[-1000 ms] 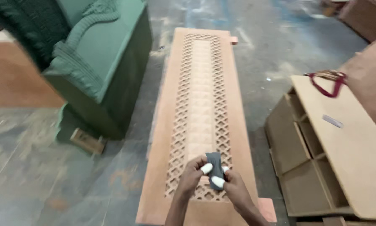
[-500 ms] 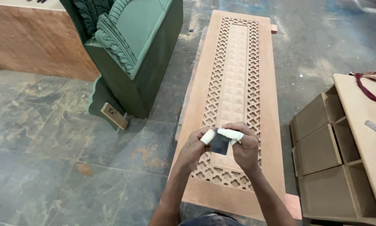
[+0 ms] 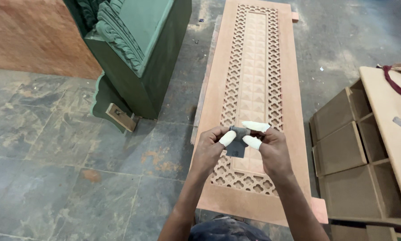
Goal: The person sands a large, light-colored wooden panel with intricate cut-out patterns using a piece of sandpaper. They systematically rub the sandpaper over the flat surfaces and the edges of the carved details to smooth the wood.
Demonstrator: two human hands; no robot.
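A long carved wooden panel (image 3: 254,67) with lattice borders and a raised diamond centre lies flat on the floor in front of me. Above its near end, both hands pinch a small dark grey piece of sandpaper (image 3: 238,143). My left hand (image 3: 211,149) grips its left side and my right hand (image 3: 269,149) its right side. White tape or finger covers wrap the thumb of my left hand and two fingertips of my right hand.
A green carved furniture piece (image 3: 133,49) stands to the left of the panel, with a brown wooden board (image 3: 35,40) behind it. A wooden cabinet with open compartments (image 3: 357,147) sits at the right. The floor is grey stone tile (image 3: 53,156).
The view has shifted right and closer to the panel. My hands stay together on the sandpaper, which has been turned and folded between the fingers.
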